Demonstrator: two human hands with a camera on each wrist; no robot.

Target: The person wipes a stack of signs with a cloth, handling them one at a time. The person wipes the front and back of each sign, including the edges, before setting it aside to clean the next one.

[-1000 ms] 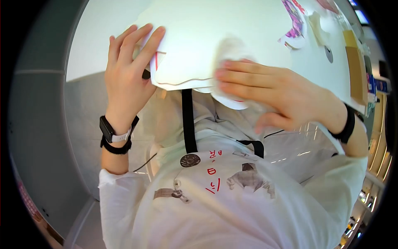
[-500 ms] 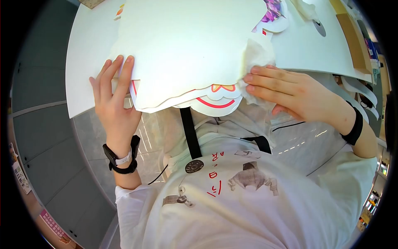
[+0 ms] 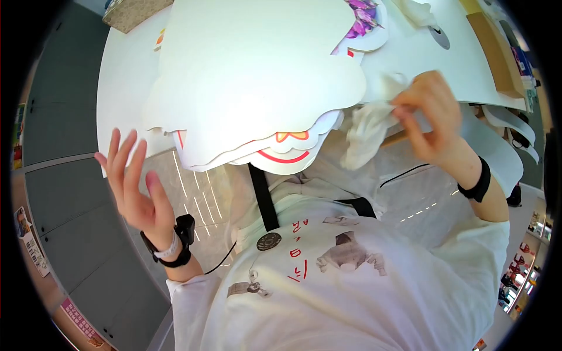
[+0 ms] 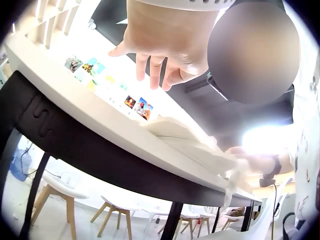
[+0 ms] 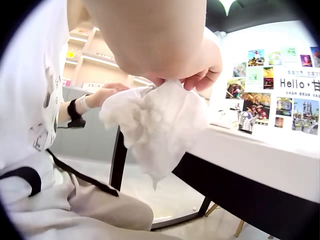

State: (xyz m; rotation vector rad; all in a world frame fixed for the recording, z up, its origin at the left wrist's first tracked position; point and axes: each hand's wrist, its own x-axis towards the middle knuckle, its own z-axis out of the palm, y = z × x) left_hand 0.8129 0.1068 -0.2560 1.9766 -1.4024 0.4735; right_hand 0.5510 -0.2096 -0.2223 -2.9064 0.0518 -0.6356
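A stack of white cut-out boards lies near the table's front edge, with a large blank scalloped board [image 3: 257, 76] on top. Below its front edge peeks a board with a red curve [image 3: 287, 161] and a yellow shape. My right hand [image 3: 433, 114] pinches a crumpled white tissue [image 3: 366, 137] beside the stack's right corner; in the right wrist view the tissue [image 5: 155, 125] hangs down from the fingertips. My left hand [image 3: 134, 193] is raised off to the left of the stack, holding nothing, its fingers spread and slightly bent.
Purple flowers are printed on a board [image 3: 364, 20] at the stack's far right. Farther right lie another white tissue [image 3: 417, 11], a grey oval [image 3: 439, 37] and a brown cardboard box [image 3: 494, 55]. A patterned box [image 3: 132, 13] stands at the back left. White chairs [image 3: 506, 161] are at the right.
My left hand has let go of the stack's left edge and lifted away to the left. My right hand went from wiping flat on the top board to pinching the tissue off its right side.
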